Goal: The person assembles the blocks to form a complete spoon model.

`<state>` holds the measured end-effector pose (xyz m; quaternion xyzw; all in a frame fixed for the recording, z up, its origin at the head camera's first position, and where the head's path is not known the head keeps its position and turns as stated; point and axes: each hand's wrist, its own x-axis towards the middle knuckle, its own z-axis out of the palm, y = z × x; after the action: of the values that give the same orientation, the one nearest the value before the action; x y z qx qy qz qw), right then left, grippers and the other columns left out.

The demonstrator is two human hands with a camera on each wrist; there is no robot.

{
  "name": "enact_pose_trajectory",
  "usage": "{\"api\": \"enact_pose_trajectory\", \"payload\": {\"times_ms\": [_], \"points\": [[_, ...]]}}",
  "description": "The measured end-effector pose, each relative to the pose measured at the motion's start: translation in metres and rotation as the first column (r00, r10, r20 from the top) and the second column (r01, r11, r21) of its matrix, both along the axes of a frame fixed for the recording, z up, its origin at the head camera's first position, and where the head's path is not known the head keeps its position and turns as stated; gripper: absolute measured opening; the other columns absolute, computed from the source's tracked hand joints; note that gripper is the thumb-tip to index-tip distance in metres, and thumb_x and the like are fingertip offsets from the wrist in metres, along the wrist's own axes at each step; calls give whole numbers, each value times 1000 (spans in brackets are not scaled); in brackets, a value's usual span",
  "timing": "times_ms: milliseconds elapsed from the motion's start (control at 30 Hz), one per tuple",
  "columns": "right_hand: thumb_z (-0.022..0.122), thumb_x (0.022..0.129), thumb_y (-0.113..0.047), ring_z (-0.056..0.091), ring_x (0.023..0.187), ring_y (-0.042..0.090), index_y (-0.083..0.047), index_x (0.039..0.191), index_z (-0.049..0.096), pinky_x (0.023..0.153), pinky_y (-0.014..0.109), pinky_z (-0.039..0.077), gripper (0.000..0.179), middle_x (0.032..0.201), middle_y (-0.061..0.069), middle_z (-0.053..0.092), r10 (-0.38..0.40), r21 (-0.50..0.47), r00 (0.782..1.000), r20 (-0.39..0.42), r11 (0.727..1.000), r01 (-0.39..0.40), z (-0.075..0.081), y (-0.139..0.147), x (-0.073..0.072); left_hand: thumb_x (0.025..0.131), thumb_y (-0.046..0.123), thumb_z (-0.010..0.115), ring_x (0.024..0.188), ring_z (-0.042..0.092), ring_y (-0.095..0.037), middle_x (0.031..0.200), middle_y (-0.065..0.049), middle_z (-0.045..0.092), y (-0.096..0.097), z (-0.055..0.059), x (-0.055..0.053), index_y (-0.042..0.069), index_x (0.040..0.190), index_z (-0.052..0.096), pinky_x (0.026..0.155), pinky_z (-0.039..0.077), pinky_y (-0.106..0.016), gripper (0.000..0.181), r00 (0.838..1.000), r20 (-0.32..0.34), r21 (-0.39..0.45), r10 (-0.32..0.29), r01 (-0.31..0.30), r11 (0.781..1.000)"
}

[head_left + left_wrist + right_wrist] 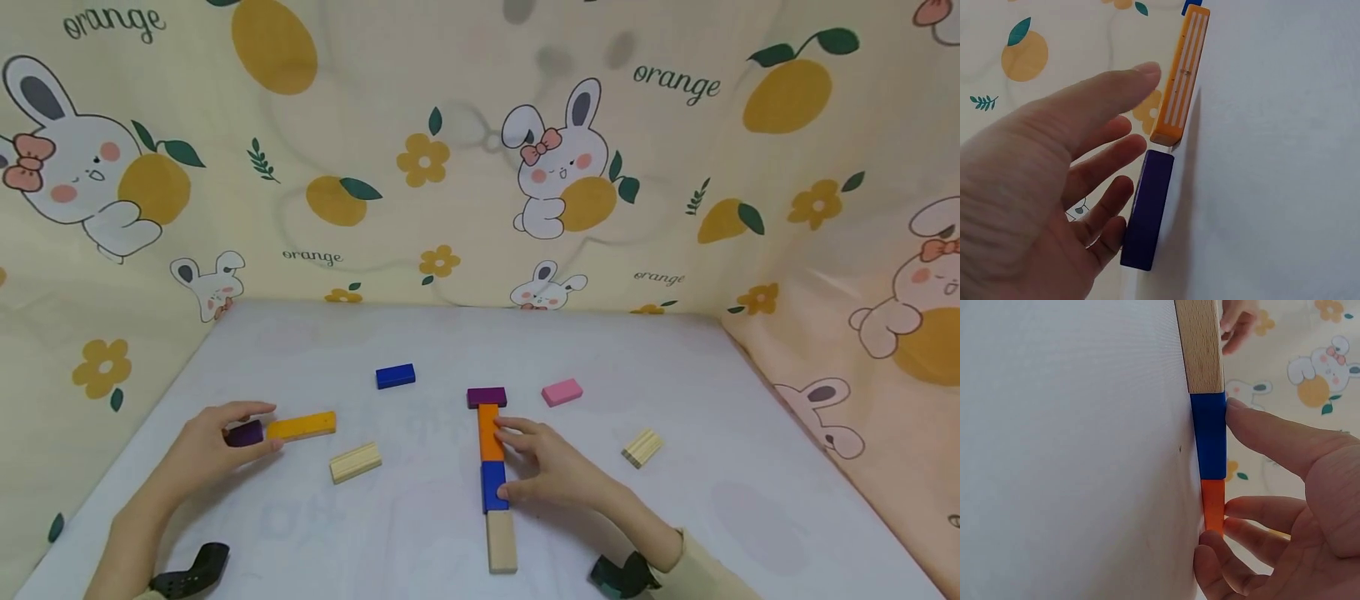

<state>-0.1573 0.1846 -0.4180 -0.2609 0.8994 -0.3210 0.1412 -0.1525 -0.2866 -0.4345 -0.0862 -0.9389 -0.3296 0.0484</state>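
Note:
A dark purple block [245, 433] lies end to end with a yellow-orange block [1182, 75] on the left side of the table. My left hand [201, 446] is spread around the purple one, its thumb near the yellow-orange block and its fingers beside the purple. In the middle, an orange block [489, 435], a blue block [1211, 436] and a plain wooden block [502, 543] form a straight line, with a purple block [487, 397] lying crosswise at the far end. My right hand [558, 467] touches the line's right side, thumb at the blue block and fingers at the orange.
Around the line lie another blue block [395, 377], a pink block [562, 392] and two ridged wooden blocks, one on the left [356, 463] and one on the right [642, 448]. Patterned cloth [465, 200] walls the white table [420, 533] at the back and sides.

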Motion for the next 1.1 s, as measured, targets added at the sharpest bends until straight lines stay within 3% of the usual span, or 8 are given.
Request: {"api": "enact_pose_trajectory", "payload": {"times_ms": [267,1100], "points": [[80,83,-35,30,140,32,-9,145,50,107,56,32,74,154,2,36,3,-5,1000,-3,1000,-3,-1,1,-1,79,33,84,112,54,-43,119,-18,65,0,-2,-1,3,122,67,93,38,-66,56,999,-5,-24,-40,40,999],[79,84,-37,30,139,32,-10,146,49,106,54,34,74,154,3,35,17,1,1000,-18,1000,-17,-3,2,0,77,19,86,106,56,-42,110,-15,69,2,-10,-4,1,115,72,93,35,-64,45,996,-81,-63,-25,20,998]]}}
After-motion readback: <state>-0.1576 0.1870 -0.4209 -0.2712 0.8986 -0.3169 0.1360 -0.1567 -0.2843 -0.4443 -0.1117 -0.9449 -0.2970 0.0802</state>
